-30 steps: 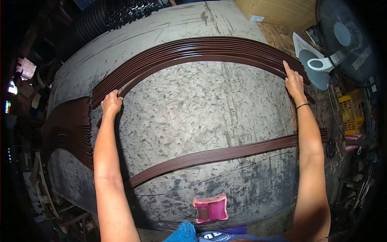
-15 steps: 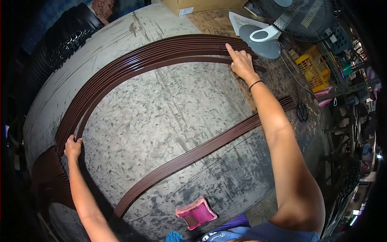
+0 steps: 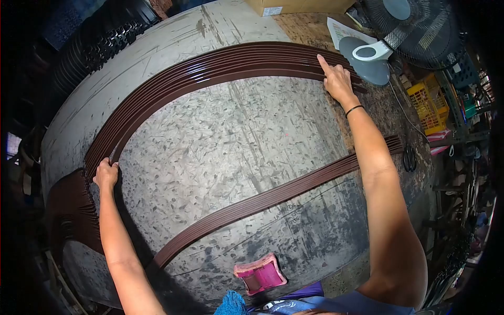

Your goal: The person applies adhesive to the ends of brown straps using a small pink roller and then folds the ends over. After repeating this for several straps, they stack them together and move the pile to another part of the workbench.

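Observation:
A fan of long, glossy dark-brown belt straps [image 3: 197, 71] curves across the far side of the table, laid edge to edge. My left hand [image 3: 106, 173] is closed on the innermost strap near its left end. At the right end of the straps, my right hand [image 3: 337, 81] is over the same inner strap, index finger stretched across the others and the remaining fingers curled; its thumb is mostly hidden. Closer to me, a second, narrower bundle of brown straps [image 3: 273, 195] lies diagonally beneath my right forearm.
A pink case [image 3: 268, 274] lies at the near edge. Left of my left hand, more brown straps [image 3: 65, 202] hang over the edge. A fan [image 3: 415, 31], cardboard box [image 3: 302, 6], black scissors [image 3: 409, 158] and yellow crate [image 3: 426, 107] are around the far and right sides.
The inner strap has come up against the bundle, narrowing the gap between them. Both hands keep their places along it. The whole view has shifted slightly.

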`<state>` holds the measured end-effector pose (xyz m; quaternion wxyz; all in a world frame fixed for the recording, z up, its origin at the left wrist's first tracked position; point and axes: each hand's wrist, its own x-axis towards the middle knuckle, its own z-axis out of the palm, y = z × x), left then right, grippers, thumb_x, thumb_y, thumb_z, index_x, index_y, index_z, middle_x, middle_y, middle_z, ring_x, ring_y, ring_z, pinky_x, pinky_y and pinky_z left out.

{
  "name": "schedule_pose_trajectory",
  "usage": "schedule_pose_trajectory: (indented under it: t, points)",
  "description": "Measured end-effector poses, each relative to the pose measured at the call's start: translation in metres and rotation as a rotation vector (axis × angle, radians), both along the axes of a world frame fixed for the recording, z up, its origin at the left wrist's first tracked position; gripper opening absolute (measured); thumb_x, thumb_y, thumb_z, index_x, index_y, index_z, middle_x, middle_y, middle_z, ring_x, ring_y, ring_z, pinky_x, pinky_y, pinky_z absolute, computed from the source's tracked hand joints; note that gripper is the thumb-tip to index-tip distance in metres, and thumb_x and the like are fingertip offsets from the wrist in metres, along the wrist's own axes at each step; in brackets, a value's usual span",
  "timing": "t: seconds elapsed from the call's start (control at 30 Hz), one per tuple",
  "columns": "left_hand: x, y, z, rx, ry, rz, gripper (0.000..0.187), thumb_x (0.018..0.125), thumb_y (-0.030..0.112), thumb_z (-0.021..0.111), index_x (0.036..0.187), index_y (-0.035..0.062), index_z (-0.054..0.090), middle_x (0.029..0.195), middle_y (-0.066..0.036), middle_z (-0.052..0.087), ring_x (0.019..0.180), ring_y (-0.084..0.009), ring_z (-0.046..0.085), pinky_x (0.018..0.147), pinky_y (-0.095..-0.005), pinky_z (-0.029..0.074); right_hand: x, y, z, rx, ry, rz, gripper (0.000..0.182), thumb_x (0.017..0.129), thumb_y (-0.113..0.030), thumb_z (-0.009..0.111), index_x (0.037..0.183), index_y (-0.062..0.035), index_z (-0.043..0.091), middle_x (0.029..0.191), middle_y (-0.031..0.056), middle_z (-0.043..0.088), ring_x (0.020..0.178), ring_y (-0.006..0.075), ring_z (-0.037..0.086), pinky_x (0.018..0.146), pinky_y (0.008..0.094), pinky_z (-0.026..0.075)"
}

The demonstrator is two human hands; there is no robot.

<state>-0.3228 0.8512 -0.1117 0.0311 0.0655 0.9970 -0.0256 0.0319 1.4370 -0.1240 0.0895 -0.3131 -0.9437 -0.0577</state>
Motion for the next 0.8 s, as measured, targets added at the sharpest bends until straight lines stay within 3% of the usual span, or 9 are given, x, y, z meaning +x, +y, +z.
schedule_pose_trajectory:
  t: [0.17, 0.27, 0.37, 0.4, 0.53, 0.63, 0.73, 0.8]
  points:
    - [-0.001, -0.001, 0.000, 0.009, -0.009, 0.004, 0.031, 0.085, 0.032, 0.065, 0.107, 0.0093, 0.063, 0.107, -0.015, 0.068, 0.106, -0.0349, 0.061, 0.091, -0.0521, 0.039, 0.011, -0.020, -0.005, 0.182, 0.176, 0.052, 0.064, 0.078, -0.010, 0.069, 0.137, -0.0154, 0.044, 0.104, 0.0091, 0.057, 0.101, 0.0293, 0.054, 0.087, 0.0461, 0.041]
    - [-0.002, -0.003, -0.001, 0.006, -0.015, -0.021, 0.033, 0.084, 0.033, 0.065, 0.109, 0.0100, 0.064, 0.109, -0.015, 0.068, 0.107, -0.0352, 0.061, 0.091, -0.0523, 0.039, 0.022, -0.031, -0.019, 0.081, 0.137, 0.179, 0.043, 0.081, -0.014, 0.067, 0.122, -0.0101, 0.053, 0.100, 0.0109, 0.054, 0.100, 0.0301, 0.053, 0.085, 0.0444, 0.043]
    - [-0.004, -0.001, 0.000, -0.017, -0.043, -0.017, 0.036, 0.084, 0.035, 0.065, 0.110, 0.0111, 0.064, 0.109, -0.014, 0.068, 0.107, -0.0354, 0.061, 0.091, -0.0527, 0.040, 0.028, -0.034, -0.035, -0.007, 0.122, 0.127, 0.032, 0.086, -0.018, 0.062, 0.116, -0.0077, 0.058, 0.101, 0.0123, 0.054, 0.100, 0.0308, 0.053, 0.084, 0.0450, 0.043]
    - [-0.004, 0.000, 0.001, -0.040, -0.058, -0.014, 0.037, 0.084, 0.036, 0.065, 0.111, 0.0116, 0.064, 0.110, -0.014, 0.067, 0.108, -0.0352, 0.060, 0.090, -0.0532, 0.040, 0.027, -0.032, -0.039, -0.021, 0.097, 0.101, 0.033, 0.091, -0.026, 0.057, 0.117, -0.0064, 0.060, 0.102, 0.0128, 0.054, 0.101, 0.0314, 0.053, 0.085, 0.0457, 0.043]
    - [-0.003, -0.001, 0.006, -0.119, -0.049, -0.014, 0.040, 0.082, 0.039, 0.065, 0.114, 0.0146, 0.065, 0.120, -0.013, 0.062, 0.119, -0.0332, 0.053, 0.093, -0.0544, 0.041, 0.015, -0.052, -0.028, -0.002, -0.038, -0.023, 0.048, 0.093, -0.040, 0.054, 0.128, -0.0067, 0.057, 0.104, 0.0122, 0.055, 0.101, 0.0320, 0.052, 0.086, 0.0470, 0.043]
    - [-0.002, -0.001, 0.004, -0.132, -0.018, -0.040, 0.042, 0.081, 0.040, 0.066, 0.115, 0.0153, 0.065, 0.124, -0.012, 0.059, 0.121, -0.0320, 0.051, 0.093, -0.0535, 0.042, 0.016, -0.054, -0.029, 0.059, -0.031, -0.018, 0.049, 0.093, -0.040, 0.054, 0.129, -0.0072, 0.056, 0.104, 0.0129, 0.055, 0.102, 0.0325, 0.052, 0.086, 0.0473, 0.043]
    - [0.005, 0.005, 0.017, -0.160, -0.070, -0.053, 0.046, 0.080, 0.042, 0.064, 0.119, 0.0178, 0.064, 0.130, -0.011, 0.056, 0.123, -0.0314, 0.049, 0.093, -0.0505, 0.044, 0.013, -0.062, -0.019, 0.098, -0.106, -0.019, 0.041, 0.093, -0.038, 0.054, 0.119, -0.0068, 0.058, 0.101, 0.0156, 0.056, 0.095, 0.0344, 0.056, 0.076, 0.0475, 0.048]
    - [0.000, -0.015, -0.006, -0.145, 0.105, -0.109, 0.040, 0.080, 0.039, 0.062, 0.114, 0.0175, 0.066, 0.128, -0.009, 0.056, 0.125, -0.0293, 0.048, 0.094, -0.0519, 0.042, 0.015, -0.062, -0.027, 0.170, -0.031, 0.023, 0.039, 0.093, -0.035, 0.055, 0.120, -0.0082, 0.055, 0.099, 0.0154, 0.057, 0.093, 0.0351, 0.057, 0.072, 0.0486, 0.049]
